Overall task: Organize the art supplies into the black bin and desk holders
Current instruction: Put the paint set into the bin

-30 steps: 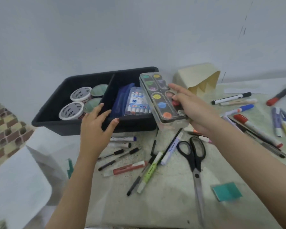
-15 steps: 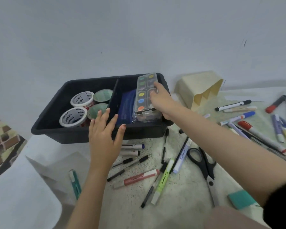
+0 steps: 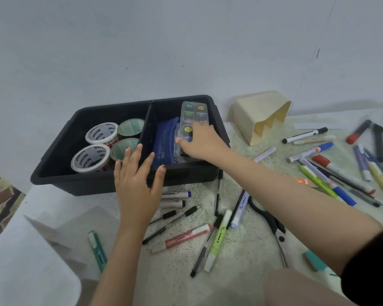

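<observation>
Speckled desk (image 3: 241, 250) — right grip (image 3: 202, 142) holds paint palette (image 3: 194, 111)

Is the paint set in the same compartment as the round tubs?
No, the paint set lies right of the divider, the tubs left of it.

"NINSO" — upside down, round both white round lids (image 3: 101, 133) in the black bin's (image 3: 86, 184) left compartment

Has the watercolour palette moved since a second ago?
Yes. From over the near right rim of the black bin, the watercolour palette went down into its right compartment, under the right hand.
</observation>
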Action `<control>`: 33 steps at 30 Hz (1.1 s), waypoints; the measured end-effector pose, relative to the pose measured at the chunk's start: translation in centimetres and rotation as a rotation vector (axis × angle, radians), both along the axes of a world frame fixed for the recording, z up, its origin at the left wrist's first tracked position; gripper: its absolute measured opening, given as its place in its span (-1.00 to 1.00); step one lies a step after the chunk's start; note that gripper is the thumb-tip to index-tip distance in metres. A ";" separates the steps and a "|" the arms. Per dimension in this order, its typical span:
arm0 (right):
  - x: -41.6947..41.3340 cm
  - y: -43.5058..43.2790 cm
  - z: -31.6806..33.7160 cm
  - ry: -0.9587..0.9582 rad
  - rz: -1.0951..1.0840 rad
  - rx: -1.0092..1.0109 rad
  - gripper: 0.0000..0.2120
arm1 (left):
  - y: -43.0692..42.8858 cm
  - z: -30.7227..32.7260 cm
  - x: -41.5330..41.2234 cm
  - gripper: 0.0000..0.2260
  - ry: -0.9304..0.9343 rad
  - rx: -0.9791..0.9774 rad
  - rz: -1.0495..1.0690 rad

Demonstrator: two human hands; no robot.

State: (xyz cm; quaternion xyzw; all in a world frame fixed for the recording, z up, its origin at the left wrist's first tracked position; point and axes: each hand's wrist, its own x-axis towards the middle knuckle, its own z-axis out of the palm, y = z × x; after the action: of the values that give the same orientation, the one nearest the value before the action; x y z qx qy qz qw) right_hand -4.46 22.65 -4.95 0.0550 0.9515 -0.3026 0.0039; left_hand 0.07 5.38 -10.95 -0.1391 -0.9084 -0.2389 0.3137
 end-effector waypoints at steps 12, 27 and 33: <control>0.4 1.7 -0.1 0.183 0.117 0.545 -0.35 | 0.1 -0.2 -0.1 -0.57 0.010 0.013 0.000; 2.4 3.0 -0.7 0.042 0.033 0.410 -0.26 | 0.3 0.0 0.1 -0.55 -0.017 0.057 -0.022; 4.1 3.7 -1.0 0.177 0.085 0.099 -0.46 | 0.7 0.4 0.5 -0.56 -0.063 0.095 -0.017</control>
State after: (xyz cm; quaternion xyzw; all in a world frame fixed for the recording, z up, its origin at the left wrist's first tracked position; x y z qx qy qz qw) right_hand -0.33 26.40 -5.92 -0.0121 0.9634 -0.2584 -0.0702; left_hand 0.56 6.10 -10.55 -0.1244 -0.9042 -0.2889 0.2891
